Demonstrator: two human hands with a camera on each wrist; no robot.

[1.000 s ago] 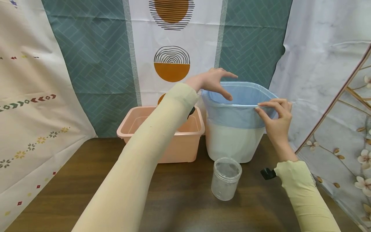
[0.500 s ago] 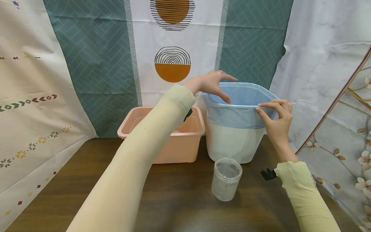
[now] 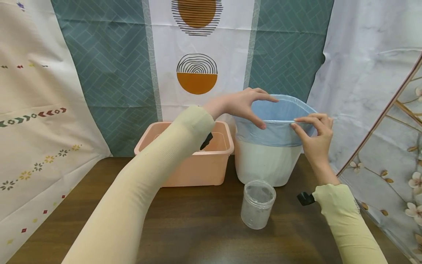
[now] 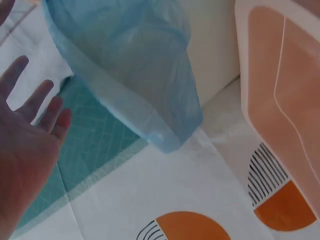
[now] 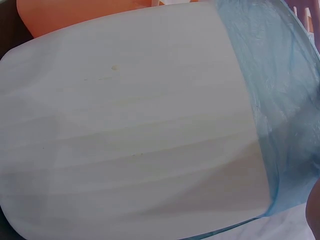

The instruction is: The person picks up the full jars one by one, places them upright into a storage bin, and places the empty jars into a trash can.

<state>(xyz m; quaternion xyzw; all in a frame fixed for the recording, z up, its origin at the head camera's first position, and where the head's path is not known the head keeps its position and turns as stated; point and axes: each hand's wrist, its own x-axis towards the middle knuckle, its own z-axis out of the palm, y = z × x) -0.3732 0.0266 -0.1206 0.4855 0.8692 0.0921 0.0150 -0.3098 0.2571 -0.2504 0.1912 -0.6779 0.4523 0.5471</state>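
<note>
A white trash can point(image 3: 268, 163) stands upright on the table, lined with a blue trash bag point(image 3: 263, 134) folded down over its rim. My right hand point(image 3: 316, 135) pinches the bag and rim at the front right corner between thumb and fingers. My left hand point(image 3: 244, 104) is above the can's left side, thumb and fingers spread apart, holding nothing. In the left wrist view the left hand's fingers point(image 4: 32, 102) are spread beside the blue bag point(image 4: 135, 75). The right wrist view shows the can's white wall point(image 5: 130, 120) and the bag's folded edge point(image 5: 270, 100).
A pink plastic basin point(image 3: 197, 170) stands left of the can, partly behind my left sleeve. A clear open jar point(image 3: 258, 205) is on the dark wooden table point(image 3: 197, 227) in front of the can. Patterned cloths hang behind and at both sides.
My left hand has lowered slightly toward the can's near rim, with the forearm shifting left and down. My right hand keeps its pinch at the corner.
</note>
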